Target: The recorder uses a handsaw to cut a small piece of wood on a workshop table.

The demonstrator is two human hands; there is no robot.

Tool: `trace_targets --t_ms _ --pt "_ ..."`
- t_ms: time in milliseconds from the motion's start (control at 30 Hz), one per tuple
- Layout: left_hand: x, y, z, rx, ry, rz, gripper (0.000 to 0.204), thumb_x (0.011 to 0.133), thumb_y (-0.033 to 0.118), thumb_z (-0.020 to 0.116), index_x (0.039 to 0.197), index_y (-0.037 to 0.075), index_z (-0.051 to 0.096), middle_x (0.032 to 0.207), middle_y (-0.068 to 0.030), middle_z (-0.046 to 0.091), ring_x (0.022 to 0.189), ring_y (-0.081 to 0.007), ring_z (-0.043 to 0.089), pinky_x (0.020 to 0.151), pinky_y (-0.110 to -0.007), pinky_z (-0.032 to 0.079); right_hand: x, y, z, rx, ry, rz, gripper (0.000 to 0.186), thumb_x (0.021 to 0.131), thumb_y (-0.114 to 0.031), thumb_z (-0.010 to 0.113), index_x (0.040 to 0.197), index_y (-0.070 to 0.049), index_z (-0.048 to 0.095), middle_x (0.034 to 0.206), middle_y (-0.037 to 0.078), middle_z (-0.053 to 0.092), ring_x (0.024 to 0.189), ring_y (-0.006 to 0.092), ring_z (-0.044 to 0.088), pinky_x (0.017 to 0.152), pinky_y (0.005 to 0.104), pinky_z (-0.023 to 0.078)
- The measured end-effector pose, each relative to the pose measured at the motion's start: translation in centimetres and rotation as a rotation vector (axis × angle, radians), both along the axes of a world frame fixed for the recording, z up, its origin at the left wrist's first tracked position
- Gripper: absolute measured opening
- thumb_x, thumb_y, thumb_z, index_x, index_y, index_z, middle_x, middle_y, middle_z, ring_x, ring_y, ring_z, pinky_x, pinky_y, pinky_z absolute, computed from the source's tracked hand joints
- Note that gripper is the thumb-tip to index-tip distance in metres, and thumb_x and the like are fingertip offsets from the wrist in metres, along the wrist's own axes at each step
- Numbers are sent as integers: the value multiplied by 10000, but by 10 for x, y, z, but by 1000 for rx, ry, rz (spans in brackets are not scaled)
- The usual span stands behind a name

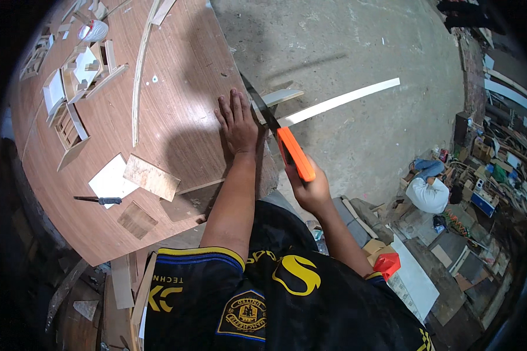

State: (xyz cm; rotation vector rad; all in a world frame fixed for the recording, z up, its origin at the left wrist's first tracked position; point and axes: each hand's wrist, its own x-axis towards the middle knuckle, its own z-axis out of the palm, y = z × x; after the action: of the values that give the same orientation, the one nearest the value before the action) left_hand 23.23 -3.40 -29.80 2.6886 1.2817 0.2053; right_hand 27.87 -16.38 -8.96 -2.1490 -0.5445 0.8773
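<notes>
My right hand [316, 190] is wrapped round the orange handle of a handsaw [297, 155]. The saw's dark blade points away from me along the table's right edge, across a narrow white strip [345, 105] that juts out over the floor. Just left of the blade, my left hand [240, 126] lies flat near the edge of the brown wood-grain table [187, 105], fingers stretched out. Whether the strip runs under this palm is hidden. Beyond the blade, a shorter pale piece [282, 96] also shows past the edge.
Small wooden assemblies [70, 128] and a white tub [93, 30] stand at the table's far left. A long thin strip [139, 82], flat panels [152, 175] and a dark-handled blade [108, 200] lie nearer. On the right, a person [427, 193] sits beside piled scrap.
</notes>
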Motion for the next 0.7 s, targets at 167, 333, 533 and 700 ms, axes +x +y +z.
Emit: trace_targets --t_ms 167,333,533,700 --pt "-1 0 5 -10 85 12 544 929 185 422 1465 100 396 1585 -25 287 1466 -350 223 1174 -555 141 -21 -40 61 -146 111 55 214 916 -141 630 1077 -10 575 878 200 626 855 411 645 685 376 496" --pt "5 0 4 0 1 -12 572 909 183 428 1474 106 384 1590 -23 274 1472 -343 205 1178 -550 139 -1 5 1 16 44 -42 203 911 -131 635 1058 -7 568 855 194 630 834 431 630 685 376 493" --pt "-1 0 8 -59 27 24 560 924 183 418 1477 111 377 1591 -24 272 1469 -344 215 1179 -541 148 -15 -20 42 -59 89 -26 188 906 -118 640 1018 6 554 784 176 611 733 347 631 668 372 484" --pt "2 0 10 -48 -5 1 524 928 187 427 1437 62 424 1577 -60 294 1466 -385 195 1174 -575 133 -15 -24 28 -96 64 33 192 912 -128 633 1028 6 559 843 182 616 778 333 635 692 360 484"
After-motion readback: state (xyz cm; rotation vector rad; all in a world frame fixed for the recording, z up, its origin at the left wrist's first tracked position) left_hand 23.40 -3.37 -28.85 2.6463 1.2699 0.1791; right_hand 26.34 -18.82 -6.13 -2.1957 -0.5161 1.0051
